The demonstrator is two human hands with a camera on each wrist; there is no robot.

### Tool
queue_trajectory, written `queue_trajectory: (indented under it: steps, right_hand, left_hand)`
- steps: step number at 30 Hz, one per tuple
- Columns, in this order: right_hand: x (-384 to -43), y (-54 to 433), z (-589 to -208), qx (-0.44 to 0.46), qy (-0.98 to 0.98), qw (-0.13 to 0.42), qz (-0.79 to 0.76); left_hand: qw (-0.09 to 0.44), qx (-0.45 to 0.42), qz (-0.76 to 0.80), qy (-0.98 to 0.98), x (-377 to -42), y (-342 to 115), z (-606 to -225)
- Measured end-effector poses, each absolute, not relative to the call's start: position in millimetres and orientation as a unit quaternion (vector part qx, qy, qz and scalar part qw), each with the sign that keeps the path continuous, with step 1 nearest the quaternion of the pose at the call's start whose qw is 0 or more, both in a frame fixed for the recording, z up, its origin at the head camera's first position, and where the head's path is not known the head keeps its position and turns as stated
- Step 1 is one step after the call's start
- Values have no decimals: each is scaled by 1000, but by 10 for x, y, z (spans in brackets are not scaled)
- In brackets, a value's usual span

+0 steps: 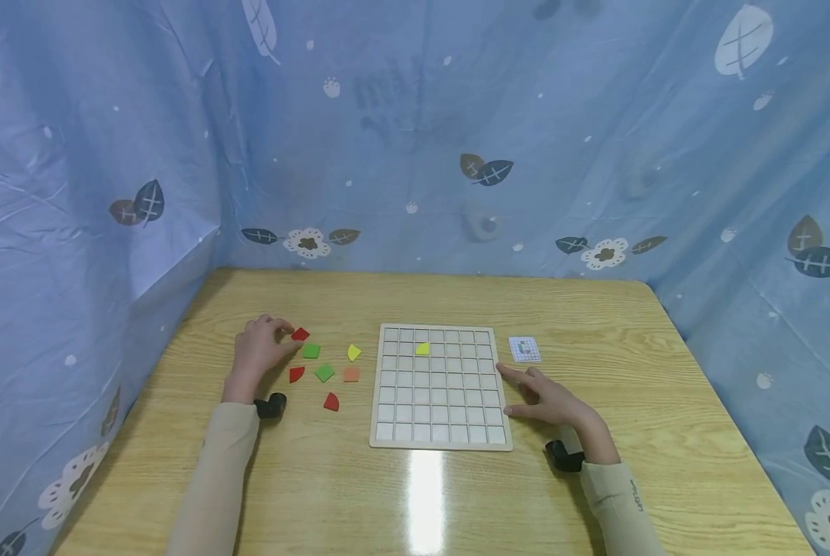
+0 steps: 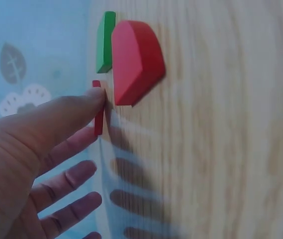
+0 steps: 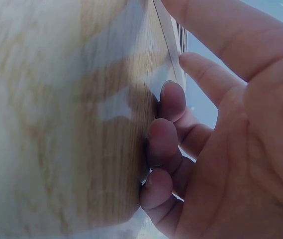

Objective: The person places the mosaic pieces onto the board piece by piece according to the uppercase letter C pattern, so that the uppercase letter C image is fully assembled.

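Observation:
My left hand pinches a red quarter-circle tile between thumb and index finger at the far left of the loose pieces. Just beside it lie a green square tile and another red quarter-circle tile. To the right stands a pale wooden grid board with square recesses, holding one yellow quarter-circle tile in an upper row. My right hand rests at the board's right edge, thumb and index fingertips against it. In the right wrist view its other fingers bend loosely towards the wooden table.
Between left hand and board lie a yellow quarter-circle tile, a second green square tile, an orange square tile and a red tile. A small card with a printed grid lies right of the board. Blue curtains surround the table.

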State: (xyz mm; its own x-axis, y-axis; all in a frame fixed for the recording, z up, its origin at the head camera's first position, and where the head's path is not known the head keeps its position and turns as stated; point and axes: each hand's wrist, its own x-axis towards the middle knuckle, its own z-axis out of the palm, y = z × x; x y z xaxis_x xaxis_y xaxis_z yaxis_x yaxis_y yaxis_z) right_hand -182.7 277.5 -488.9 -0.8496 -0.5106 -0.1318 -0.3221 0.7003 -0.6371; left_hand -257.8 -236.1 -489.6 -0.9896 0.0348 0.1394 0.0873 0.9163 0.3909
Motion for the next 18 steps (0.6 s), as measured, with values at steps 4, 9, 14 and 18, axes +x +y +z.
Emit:
queue_trajectory:
  steps: [4, 9, 14, 18]
  right_hand:
    - [-1829, 2780, -4898, -225, 910, 154, -312]
    - [-1836, 2782, -4901, -222, 908, 158, -318]
    - [-1835, 2775, -4894, -228, 906, 154, -320]
    - [-1830, 2776, -4889, -229, 907, 152, -319]
  left_hand:
    - [59, -34, -210, -975, -2570, -2366, -4887]
    - [71, -36, -207, -975, -2564, -2342, -4881]
    - [88, -39, -214, -972, -2549, -2286, -4866]
    - [90, -47, -226, -969, -2530, -2233, -4841]
